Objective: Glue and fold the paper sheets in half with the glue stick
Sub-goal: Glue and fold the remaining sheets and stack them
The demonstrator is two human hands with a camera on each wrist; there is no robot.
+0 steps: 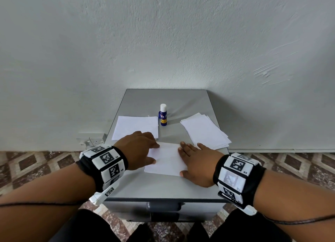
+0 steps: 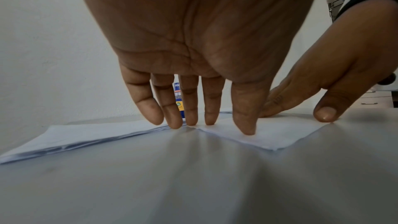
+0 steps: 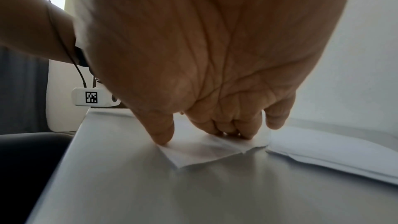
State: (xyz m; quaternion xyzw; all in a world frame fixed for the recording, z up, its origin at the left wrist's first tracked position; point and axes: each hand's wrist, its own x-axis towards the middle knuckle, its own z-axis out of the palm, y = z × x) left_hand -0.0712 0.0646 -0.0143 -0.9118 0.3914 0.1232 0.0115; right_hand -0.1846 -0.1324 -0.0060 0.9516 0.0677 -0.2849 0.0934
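A folded white sheet (image 1: pixel 165 159) lies flat near the front of the grey cabinet top (image 1: pixel 163 187). My left hand (image 1: pixel 143 149) presses its left side with straight fingers, thumb on the paper. My right hand (image 1: pixel 192 160) presses the right side, fingers flat, thumb at the near corner. In the left wrist view my left fingertips (image 2: pixel 247 129) touch the folded sheet (image 2: pixel 277 134), and the right hand (image 2: pixel 323 94) rests beyond. In the right wrist view my right hand (image 3: pixel 204 135) bears down on the sheet (image 3: pixel 204 152). The capped blue glue stick (image 1: pixel 163 114) stands upright behind, untouched.
A neat stack of white sheets (image 1: pixel 135 126) lies at the back left, and a looser fanned stack (image 1: pixel 204 130) at the right, reaching the cabinet's right edge. A wall stands right behind the cabinet. A socket (image 1: pixel 92 140) sits low on the wall at the left. Patterned floor surrounds the cabinet.
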